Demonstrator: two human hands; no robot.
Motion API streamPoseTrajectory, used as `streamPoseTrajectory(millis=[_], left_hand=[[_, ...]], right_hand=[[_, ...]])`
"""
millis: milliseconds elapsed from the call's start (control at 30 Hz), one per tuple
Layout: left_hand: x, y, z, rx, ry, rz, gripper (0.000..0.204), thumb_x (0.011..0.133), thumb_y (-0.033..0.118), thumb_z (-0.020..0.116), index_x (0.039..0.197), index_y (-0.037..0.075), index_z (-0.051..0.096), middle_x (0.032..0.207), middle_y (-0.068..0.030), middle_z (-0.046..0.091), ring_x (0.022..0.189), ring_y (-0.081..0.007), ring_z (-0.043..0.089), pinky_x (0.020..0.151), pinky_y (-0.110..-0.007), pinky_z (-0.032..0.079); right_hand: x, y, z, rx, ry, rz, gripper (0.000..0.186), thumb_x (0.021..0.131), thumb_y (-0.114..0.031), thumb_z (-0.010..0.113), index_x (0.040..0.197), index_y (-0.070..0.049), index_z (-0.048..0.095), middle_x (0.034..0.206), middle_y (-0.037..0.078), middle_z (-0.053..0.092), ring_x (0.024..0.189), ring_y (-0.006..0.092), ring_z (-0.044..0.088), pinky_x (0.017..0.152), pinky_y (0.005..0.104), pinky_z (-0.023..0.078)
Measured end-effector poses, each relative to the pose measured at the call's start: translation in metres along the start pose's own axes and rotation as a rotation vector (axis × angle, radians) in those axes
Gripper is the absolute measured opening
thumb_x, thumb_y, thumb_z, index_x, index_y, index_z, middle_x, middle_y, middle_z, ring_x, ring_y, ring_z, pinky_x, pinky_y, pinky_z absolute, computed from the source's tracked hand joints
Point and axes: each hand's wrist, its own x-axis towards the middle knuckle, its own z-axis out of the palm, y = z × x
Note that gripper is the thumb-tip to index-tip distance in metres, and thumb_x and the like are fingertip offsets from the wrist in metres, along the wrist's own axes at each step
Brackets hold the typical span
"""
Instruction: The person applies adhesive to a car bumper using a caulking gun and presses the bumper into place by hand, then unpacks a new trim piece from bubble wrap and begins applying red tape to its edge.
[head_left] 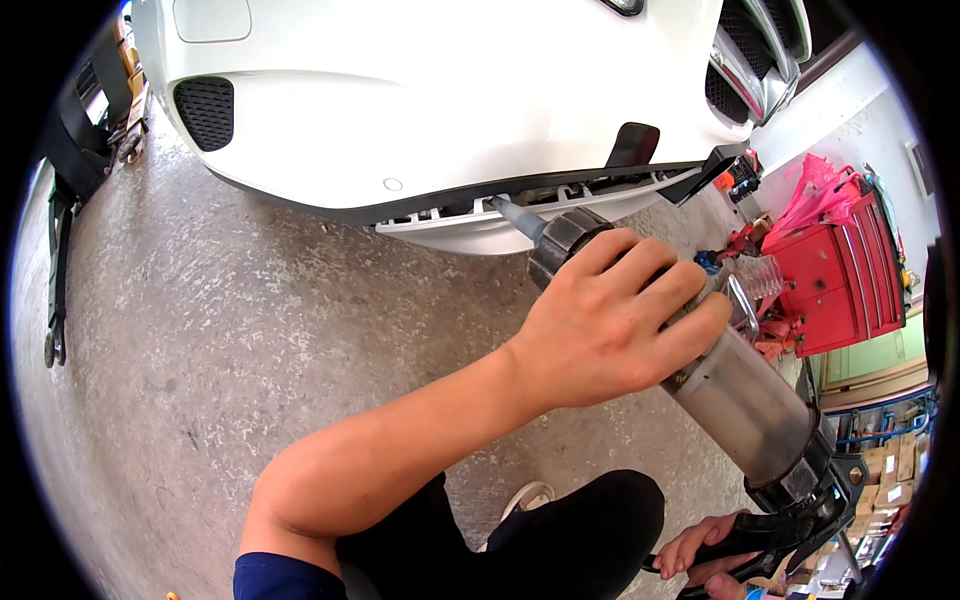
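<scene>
Both hands (610, 320) on caulking gun (740, 400) at bumper (440, 130)

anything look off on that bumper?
Yes. The bumper's lower white trim strip hangs away from the black edge, clips exposed. The caulking gun's nozzle points into that gap, left hand gripping the barrel.

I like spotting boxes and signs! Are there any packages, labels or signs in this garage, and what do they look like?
Cardboard boxes: stacked at the far right edge, brown and squarish, with pale labels too small to make out.
Pink plastic bag: on top of the red tool cabinet, crumpled, bright pink.
Wall plate: on the pale right wall, small pale rectangle; possibly a sign.
No screens in view.
</scene>
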Motion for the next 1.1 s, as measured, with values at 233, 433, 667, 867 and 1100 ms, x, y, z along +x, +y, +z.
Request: streamPoseTrajectory(millis=[233,433,667,867,1100], left_hand=[[-0.002,-0.002,0.002,-0.008,0.103,0.021,0.025,0.060,0.015,0.065,0.084,0.012,0.062,0.082,-0.0021,0.061,0.072,-0.0182,0.058,0.067,-0.030,0.047],[-0.007,-0.004,0.000,-0.032,0.204,0.035,0.023,0.062,0.014,0.066,0.085,0.013,0.063,0.077,-0.0015,0.061,0.070,-0.0176,0.060,0.066,-0.030,0.048],[-0.010,-0.004,-0.006,-0.076,0.213,0.045,0.020,0.065,0.016,0.065,0.084,0.013,0.063,0.080,-0.0021,0.063,0.072,-0.0183,0.061,0.067,-0.031,0.049],[-0.017,-0.005,-0.012,-0.087,0.178,0.051,0.018,0.066,0.016,0.065,0.083,0.014,0.063,0.082,-0.0024,0.063,0.073,-0.0185,0.061,0.068,-0.031,0.049],[-0.018,-0.004,-0.014,-0.119,0.178,0.049,0.018,0.067,0.017,0.065,0.084,0.016,0.063,0.083,-0.0020,0.063,0.075,-0.0187,0.061,0.070,-0.032,0.050]], right_hand=[[-0.002,-0.003,0.011,-0.105,0.035,0.007,0.048,0.081,-0.023,0.065,0.117,-0.004,0.040,0.091,0.016,0.050,0.080,0.0258,0.053,0.076,0.0404,0.044],[-0.003,0.002,0.024,-0.087,0.107,0.002,0.048,0.081,-0.023,0.065,0.118,-0.005,0.040,0.091,0.016,0.050,0.080,0.0259,0.053,0.076,0.0406,0.044],[0.006,0.023,0.040,-0.024,0.209,-0.032,0.048,0.081,-0.023,0.065,0.118,-0.005,0.040,0.091,0.016,0.050,0.081,0.0260,0.053,0.077,0.0408,0.043],[0.016,0.041,0.041,0.026,0.250,-0.039,0.048,0.081,-0.023,0.066,0.118,-0.006,0.040,0.091,0.016,0.050,0.081,0.0260,0.053,0.077,0.0409,0.043],[0.021,0.049,0.050,0.022,0.278,-0.050,0.048,0.081,-0.023,0.066,0.118,-0.006,0.040,0.092,0.016,0.050,0.081,0.0261,0.053,0.077,0.0411,0.043]])
